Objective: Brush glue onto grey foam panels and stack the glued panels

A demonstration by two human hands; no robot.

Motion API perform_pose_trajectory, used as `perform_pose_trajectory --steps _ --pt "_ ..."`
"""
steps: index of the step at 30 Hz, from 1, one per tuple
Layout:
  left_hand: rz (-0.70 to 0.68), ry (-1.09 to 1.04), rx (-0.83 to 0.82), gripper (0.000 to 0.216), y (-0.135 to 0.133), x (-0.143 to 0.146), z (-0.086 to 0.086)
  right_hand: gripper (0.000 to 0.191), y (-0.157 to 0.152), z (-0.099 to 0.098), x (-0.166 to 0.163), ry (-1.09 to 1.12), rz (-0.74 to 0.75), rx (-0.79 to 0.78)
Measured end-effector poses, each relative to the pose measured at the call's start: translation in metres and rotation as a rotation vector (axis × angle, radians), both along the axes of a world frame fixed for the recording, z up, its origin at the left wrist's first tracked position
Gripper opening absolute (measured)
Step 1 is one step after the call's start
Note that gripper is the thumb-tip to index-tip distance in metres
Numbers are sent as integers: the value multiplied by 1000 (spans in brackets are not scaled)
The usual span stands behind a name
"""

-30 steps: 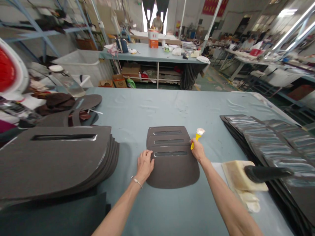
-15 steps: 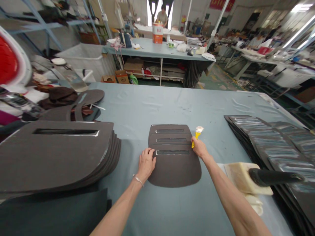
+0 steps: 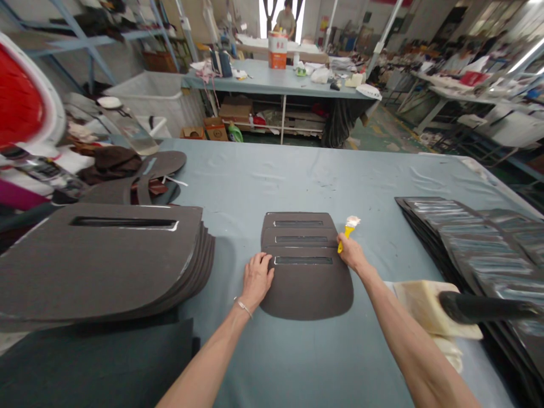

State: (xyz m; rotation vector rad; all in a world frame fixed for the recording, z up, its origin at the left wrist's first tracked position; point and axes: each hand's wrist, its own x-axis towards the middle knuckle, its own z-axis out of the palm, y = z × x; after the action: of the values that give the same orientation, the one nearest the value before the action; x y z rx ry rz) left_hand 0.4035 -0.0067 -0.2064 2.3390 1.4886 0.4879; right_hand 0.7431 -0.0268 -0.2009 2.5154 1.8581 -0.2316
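Note:
A dark grey-brown panel (image 3: 306,292) with three slots one above another lies flat on the blue-grey table, its lower edge rounded. My left hand (image 3: 257,279) rests on the panel's left edge, fingers stretched out and holding nothing. By the right edge, my right hand (image 3: 351,252) is closed around the yellow handle of a paintbrush (image 3: 348,229). The brush's bristles point up and away, coated in something whitish. Its fingers appear to touch or nearly touch the panel's edge; I cannot tell which.
A stack of larger slotted panels (image 3: 114,260) stands on the left. To the right lie overlapping dark panels with shiny streaks (image 3: 480,243). Near my right forearm sits a cream-coloured container (image 3: 419,303) with a thick black handle (image 3: 480,307). A clear bottle (image 3: 130,127) stands at the back left.
The whole view has shifted slightly, so everything sits a little further right and higher. Both hands keep their places against the panel, and the brush stays in my right hand.

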Motion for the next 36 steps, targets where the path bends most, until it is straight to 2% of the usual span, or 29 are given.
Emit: perform_pose_trajectory --steps 14,18,22,26,29,32,36 --pt "3 7 13 35 1 1 0 28 -2 0 10 57 -26 12" --pt "8 13 9 35 1 3 0 23 -11 3 11 47 -70 98" --pt "19 -22 -20 34 2 3 0 20 -30 7 -2 82 -152 200" --pt "134 -53 -23 35 6 2 -4 32 -44 3 -19 133 -157 153" --pt "231 -7 -90 31 11 0 -9 37 -45 -2 -23 147 -191 107" --pt "259 -1 -161 29 16 0 -12 38 -42 -6 -19 177 -199 106" --pt "276 -25 -122 28 16 5 -9 36 -42 -9 -16 219 -188 151"
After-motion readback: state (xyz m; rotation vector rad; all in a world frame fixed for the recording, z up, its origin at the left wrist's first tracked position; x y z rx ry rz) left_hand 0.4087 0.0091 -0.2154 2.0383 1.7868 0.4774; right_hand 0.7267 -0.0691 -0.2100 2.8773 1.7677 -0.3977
